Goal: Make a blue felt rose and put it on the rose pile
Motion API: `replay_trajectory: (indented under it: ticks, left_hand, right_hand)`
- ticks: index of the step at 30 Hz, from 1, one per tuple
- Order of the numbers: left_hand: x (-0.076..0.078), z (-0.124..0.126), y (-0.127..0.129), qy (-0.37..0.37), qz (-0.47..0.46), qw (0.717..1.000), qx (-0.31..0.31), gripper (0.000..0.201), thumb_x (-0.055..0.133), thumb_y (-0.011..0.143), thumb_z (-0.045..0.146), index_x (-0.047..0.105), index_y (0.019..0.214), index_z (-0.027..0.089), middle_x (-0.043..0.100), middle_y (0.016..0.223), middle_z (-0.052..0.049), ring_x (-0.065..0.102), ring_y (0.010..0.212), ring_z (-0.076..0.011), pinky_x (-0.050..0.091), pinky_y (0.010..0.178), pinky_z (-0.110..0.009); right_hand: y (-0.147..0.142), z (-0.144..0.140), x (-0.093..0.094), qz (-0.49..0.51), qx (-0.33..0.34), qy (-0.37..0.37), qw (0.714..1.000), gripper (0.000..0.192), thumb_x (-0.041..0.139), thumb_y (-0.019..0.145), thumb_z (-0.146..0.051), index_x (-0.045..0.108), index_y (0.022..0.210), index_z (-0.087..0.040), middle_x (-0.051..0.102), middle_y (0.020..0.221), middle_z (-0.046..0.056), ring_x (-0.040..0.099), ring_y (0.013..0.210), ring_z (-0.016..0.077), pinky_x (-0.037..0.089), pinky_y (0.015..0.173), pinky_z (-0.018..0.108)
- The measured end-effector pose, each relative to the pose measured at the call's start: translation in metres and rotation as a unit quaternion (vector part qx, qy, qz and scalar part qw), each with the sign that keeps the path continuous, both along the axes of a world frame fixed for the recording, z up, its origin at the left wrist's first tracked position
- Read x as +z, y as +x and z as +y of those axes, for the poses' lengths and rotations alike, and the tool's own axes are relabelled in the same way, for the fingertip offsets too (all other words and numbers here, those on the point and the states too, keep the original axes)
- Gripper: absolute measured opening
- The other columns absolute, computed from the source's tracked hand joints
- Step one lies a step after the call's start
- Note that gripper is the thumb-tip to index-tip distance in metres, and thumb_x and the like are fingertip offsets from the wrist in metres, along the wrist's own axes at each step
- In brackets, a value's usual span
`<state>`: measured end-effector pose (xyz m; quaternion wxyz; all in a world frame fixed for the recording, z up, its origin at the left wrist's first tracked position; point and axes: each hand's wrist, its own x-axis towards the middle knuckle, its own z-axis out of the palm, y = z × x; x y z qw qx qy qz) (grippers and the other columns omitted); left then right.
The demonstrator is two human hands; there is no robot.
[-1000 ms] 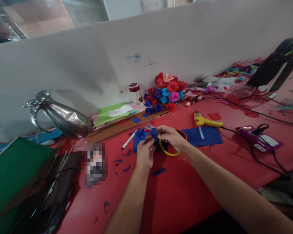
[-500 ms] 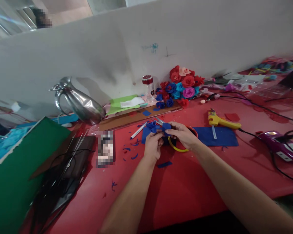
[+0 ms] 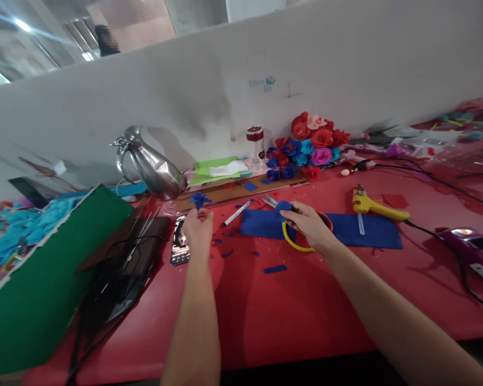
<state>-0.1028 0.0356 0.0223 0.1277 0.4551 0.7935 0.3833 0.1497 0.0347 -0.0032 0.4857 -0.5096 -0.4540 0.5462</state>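
My left hand [image 3: 198,230] is closed around the base of a blue paper flower [image 3: 200,200], whose petals spread out above my fingers. It hovers beside a phone [image 3: 180,244] lying on the red table. My right hand [image 3: 304,217] pinches a small blue paper piece [image 3: 282,207] between thumb and fingers. Under that hand lie scissors with yellow handles [image 3: 293,245], partly hidden by it, and a long blue paper strip [image 3: 261,223]. A white marker [image 3: 236,213] and blue scraps [image 3: 275,269] lie between my hands.
A yellow glue gun [image 3: 376,206] rests on the strip's right part, its cord running to a purple power strip [image 3: 473,249]. Behind stand a steel jug [image 3: 155,169], a glass jar [image 3: 256,147] and a paper flower bunch [image 3: 316,139]. A green board [image 3: 60,279] leans at left.
My left hand has moved left, away from the right one, carrying the blue flower toward the phone. My right hand still holds the blue piece. The view has shifted slightly.
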Motion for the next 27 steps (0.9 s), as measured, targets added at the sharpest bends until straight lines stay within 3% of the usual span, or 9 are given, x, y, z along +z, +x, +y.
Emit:
replay_trajectory:
  ticks: [4, 9, 16, 27]
  left_hand:
    - [0.006, -0.010, -0.029, -0.076, 0.141, 0.984, 0.081, 0.037, 0.068, 0.072, 0.033, 0.063, 0.101, 0.010, 0.064, 0.109, -0.019, 0.059, 0.106, -0.0314, 0.043, 0.093, -0.040]
    - [0.001, -0.011, -0.030, -0.127, 0.144, 0.975, 0.108, 0.066, 0.074, 0.066, 0.038, 0.053, 0.118, 0.004, 0.059, 0.116, -0.027, 0.060, 0.106, -0.0362, 0.046, 0.090, -0.045]
    - [0.003, -0.007, -0.031, -0.173, 0.129, 0.969, 0.124, 0.062, 0.070, 0.068, 0.036, 0.050, 0.118, 0.005, 0.062, 0.112, -0.029, 0.062, 0.106, -0.0389, 0.047, 0.088, -0.045]
    - [0.008, -0.016, -0.044, -0.172, 0.113, 0.969, 0.137, 0.071, 0.070, 0.066, 0.037, 0.044, 0.125, 0.007, 0.063, 0.116, -0.029, 0.061, 0.109, -0.0401, 0.047, 0.089, -0.048]
  right_hand:
    - [0.000, -0.001, 0.001, -0.008, 0.004, 0.009, 1.000, 0.029, 0.070, 0.060, -0.040, 0.048, 0.063, -0.021, 0.043, 0.054, -0.007, 0.038, 0.050, 0.0082, 0.029, 0.050, 0.025]
    - [0.000, -0.001, 0.000, -0.011, 0.005, 0.012, 1.000, 0.028, 0.068, 0.061, -0.040, 0.048, 0.063, -0.021, 0.043, 0.054, -0.007, 0.039, 0.052, 0.0094, 0.029, 0.051, 0.025]
    - [0.000, 0.000, -0.005, -0.022, 0.011, 0.014, 1.000, 0.025, 0.066, 0.061, -0.041, 0.051, 0.066, -0.021, 0.043, 0.056, -0.006, 0.038, 0.052, 0.0093, 0.028, 0.051, 0.025]
    - [-0.002, -0.001, -0.002, -0.015, 0.003, 0.014, 1.000, 0.024, 0.067, 0.061, -0.038, 0.050, 0.063, -0.021, 0.043, 0.054, -0.007, 0.038, 0.051, 0.0092, 0.028, 0.052, 0.026]
